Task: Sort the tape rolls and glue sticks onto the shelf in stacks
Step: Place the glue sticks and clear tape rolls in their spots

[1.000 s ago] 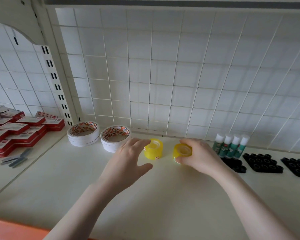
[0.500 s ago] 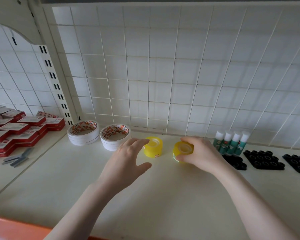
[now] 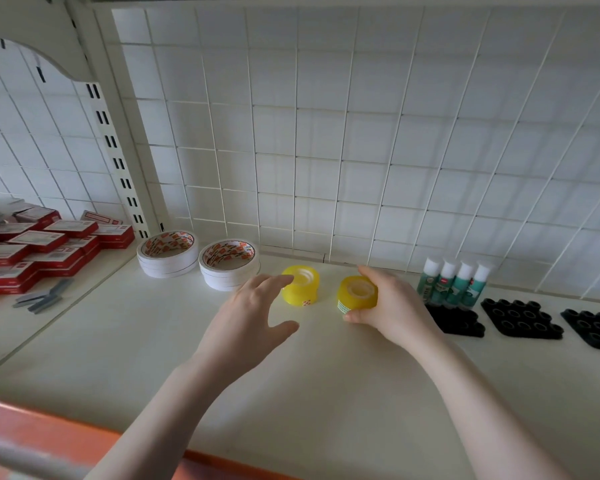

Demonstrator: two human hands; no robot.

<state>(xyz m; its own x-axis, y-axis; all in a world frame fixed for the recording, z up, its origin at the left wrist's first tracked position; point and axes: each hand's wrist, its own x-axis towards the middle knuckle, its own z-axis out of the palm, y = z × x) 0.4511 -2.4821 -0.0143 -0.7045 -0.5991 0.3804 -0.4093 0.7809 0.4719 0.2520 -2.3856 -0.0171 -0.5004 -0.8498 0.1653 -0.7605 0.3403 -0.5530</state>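
The right hand (image 3: 388, 306) grips a light, stiff, slippery yellow tape roll (image 3: 357, 292) by its rim; the left hand (image 3: 246, 317) hovers spread.

Tape stacks (image 3: 197, 259) left, glue sticks (image 3: 451, 284) right, small rolls (image 3: 328, 289) between.

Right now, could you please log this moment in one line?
right hand: grips yellow tape roll | left hand: open, empty
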